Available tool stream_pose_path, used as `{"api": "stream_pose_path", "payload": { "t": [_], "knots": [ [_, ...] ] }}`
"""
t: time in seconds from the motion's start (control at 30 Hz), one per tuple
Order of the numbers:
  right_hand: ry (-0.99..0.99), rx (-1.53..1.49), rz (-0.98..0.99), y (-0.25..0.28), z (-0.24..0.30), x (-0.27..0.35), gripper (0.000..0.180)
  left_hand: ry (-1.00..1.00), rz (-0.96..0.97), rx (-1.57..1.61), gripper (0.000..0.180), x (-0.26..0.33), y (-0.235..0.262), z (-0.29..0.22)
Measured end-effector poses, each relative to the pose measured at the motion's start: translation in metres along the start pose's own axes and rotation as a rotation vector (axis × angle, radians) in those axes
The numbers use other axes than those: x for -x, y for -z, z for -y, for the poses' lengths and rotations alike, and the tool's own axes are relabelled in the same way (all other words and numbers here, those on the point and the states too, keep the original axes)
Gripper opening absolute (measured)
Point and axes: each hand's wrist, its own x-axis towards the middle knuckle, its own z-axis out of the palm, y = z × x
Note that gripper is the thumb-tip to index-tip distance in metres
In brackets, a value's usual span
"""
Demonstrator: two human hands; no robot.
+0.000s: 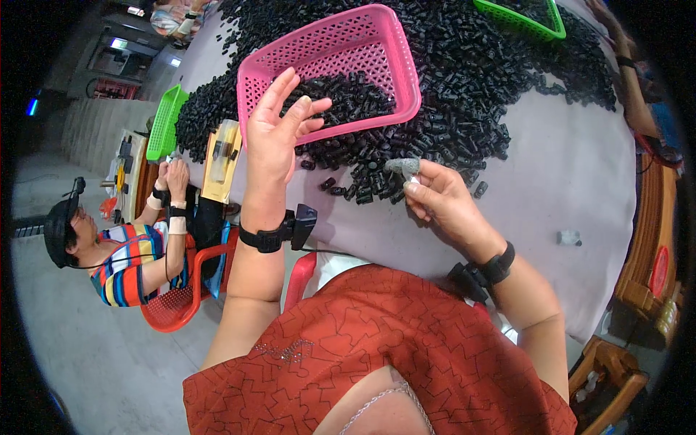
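Observation:
My left hand (279, 130) is raised over the near left side of a pink perforated plastic basket (407, 87). Its fingers are spread, with nothing visible in them. Small black cylindrical pieces (464, 119) lie in a broad heap around the basket, and more of them are inside it. To the right, my right hand (438, 194) hovers at the near edge of the heap. A grey cover (402, 167) sheathes its index finger. Thumb and fingers are drawn together in a pinch, with a small whitish bit between them that I cannot identify.
A yellow box (220, 163) with a clear case lies left of my left arm. Green baskets (168, 122) stand at far left and at the far right (558, 29). A small grey item (569, 238) rests at right. Another person (138, 254) sits at left; others' arms show beyond.

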Motion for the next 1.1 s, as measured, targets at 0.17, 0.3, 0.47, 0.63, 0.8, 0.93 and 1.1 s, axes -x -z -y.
{"api": "stream_pose_path", "payload": {
  "t": [0.17,0.3,0.47,0.63,0.8,0.93,1.1],
  "knots": [
    [0.040,0.024,-0.005,0.001,0.002,0.000,0.019,0.084,0.133,-0.208,0.039,0.035,-0.006,0.011],
    [0.010,0.047,-0.011,0.000,0.003,0.000,0.034,0.158,0.246,-0.529,0.019,0.073,-0.006,0.030],
    [0.007,0.057,-0.005,0.000,0.001,-0.001,0.035,-0.008,0.383,-0.959,0.025,0.084,0.000,0.035],
    [-0.001,0.070,-0.012,-0.003,0.003,0.000,0.035,-0.082,0.448,-1.085,0.030,0.084,0.000,0.037],
    [-0.002,0.036,0.003,-0.002,0.003,0.001,0.034,-0.062,0.464,-1.083,0.032,0.082,0.000,0.035],
    [0.004,0.050,0.003,-0.002,0.005,0.001,0.035,-0.011,0.431,-1.046,0.033,0.085,-0.002,0.036],
    [0.001,0.037,-0.004,-0.004,0.005,0.002,0.021,-0.044,0.337,-0.937,0.031,0.084,0.000,0.034]
  ]
}}
